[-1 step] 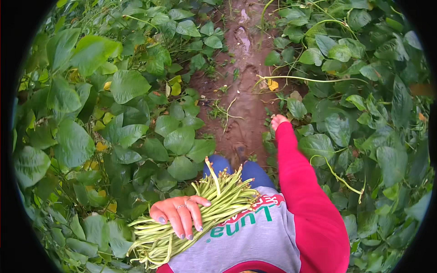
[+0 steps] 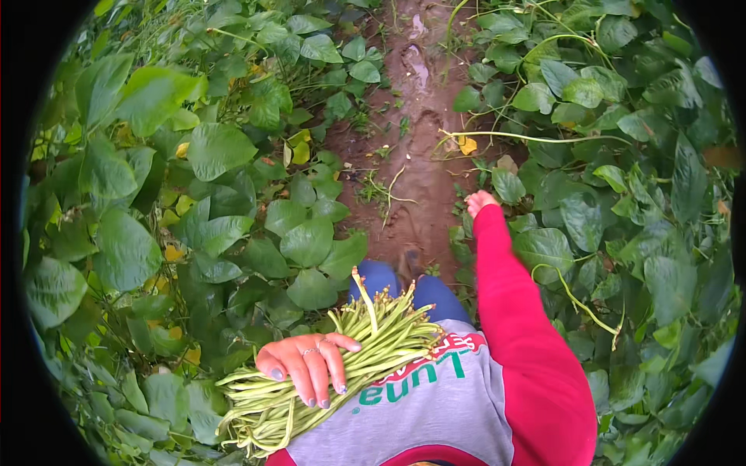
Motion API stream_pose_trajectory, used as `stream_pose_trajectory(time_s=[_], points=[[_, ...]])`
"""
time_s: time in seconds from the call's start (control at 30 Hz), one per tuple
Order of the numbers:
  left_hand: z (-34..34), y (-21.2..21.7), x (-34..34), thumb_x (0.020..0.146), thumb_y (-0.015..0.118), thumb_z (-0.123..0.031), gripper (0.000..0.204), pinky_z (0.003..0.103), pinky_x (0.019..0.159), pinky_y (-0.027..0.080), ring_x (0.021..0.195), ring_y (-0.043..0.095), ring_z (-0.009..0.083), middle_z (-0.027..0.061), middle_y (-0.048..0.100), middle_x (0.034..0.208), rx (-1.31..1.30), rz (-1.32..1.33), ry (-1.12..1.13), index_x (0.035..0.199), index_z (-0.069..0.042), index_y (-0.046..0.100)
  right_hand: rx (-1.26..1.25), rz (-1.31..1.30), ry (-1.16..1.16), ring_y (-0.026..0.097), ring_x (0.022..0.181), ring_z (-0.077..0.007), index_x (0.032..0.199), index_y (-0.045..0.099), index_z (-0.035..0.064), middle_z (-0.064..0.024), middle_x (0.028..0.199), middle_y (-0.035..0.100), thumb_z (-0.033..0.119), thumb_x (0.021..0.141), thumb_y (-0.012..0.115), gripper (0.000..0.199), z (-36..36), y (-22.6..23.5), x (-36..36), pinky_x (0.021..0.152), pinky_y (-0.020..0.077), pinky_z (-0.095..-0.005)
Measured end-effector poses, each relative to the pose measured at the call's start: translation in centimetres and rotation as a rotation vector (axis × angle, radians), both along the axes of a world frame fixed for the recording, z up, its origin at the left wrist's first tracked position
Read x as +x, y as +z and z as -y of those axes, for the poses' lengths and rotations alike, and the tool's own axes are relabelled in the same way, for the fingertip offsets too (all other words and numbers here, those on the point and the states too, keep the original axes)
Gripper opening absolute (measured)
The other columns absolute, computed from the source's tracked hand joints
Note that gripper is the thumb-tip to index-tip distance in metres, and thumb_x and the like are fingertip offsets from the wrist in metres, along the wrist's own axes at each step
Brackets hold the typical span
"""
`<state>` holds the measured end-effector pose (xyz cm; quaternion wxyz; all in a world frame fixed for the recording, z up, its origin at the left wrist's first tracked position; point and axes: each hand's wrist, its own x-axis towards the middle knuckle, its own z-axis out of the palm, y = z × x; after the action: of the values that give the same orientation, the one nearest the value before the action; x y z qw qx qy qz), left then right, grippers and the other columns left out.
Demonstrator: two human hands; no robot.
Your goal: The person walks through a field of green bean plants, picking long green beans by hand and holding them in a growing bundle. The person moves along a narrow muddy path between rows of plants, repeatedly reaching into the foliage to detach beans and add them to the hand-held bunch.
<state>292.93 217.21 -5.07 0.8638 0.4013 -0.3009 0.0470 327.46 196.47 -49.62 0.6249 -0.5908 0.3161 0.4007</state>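
A thick bundle of long green beans (image 2: 388, 330) lies slantwise across my front, at the lower middle. My left hand (image 2: 307, 365) is wrapped over the bundle and holds it against the grey shirt (image 2: 420, 404), its thumb pointing right. Rings show on its fingers. One paler bean (image 2: 365, 299) sticks up out of the bunch. My right arm, in a red sleeve (image 2: 501, 268), is stretched forward. At its end my right hand (image 2: 482, 202) is beside the leaves on the path's right edge, with small, curled fingers; whatever they hold is hidden.
A wet, muddy path (image 2: 420, 155) runs ahead between two leafy rows, the left foliage (image 2: 217, 147) and the right foliage (image 2: 579, 217). A thin vine (image 2: 536, 137) reaches over the path from the right. A yellow leaf (image 2: 467, 144) lies near it. My blue-clad knees (image 2: 439, 295) show below.
My right hand has shifted very slightly up and to the right. The left hand and the beans stay where they were.
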Motion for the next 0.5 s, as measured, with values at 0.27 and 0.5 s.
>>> stream_pose_trajectory(time_s=[0.27,0.5], points=[[-3.7,-6.9,8.9,0.093,0.033,-0.027,0.045,0.058,0.116,0.010,0.105,0.059,0.0361,0.0148,0.072,0.099,-0.133,0.019,-0.168,0.092,-0.002,0.071,0.100,0.130,-0.226,0.066,0.103,-0.0265,0.131,0.053,0.0101,-0.0118,0.120,0.065,0.023,0.097,0.059,0.037,-3.7,-1.5,10.5,0.082,0.0547,-0.0396],[-6.5,-17.2,14.1,0.092,0.034,-0.029,0.042,0.056,0.116,0.010,0.103,0.059,0.0314,0.0097,0.071,0.092,-0.285,0.023,-0.250,0.087,-0.006,0.070,-0.199,0.157,-0.081,0.067,0.087,-0.0268,0.137,0.047,0.0102,-0.0153,0.117,0.063,0.007,0.085,0.064,0.055,-4.0,-9.6,16.6,0.056,0.0511,-0.0401]])
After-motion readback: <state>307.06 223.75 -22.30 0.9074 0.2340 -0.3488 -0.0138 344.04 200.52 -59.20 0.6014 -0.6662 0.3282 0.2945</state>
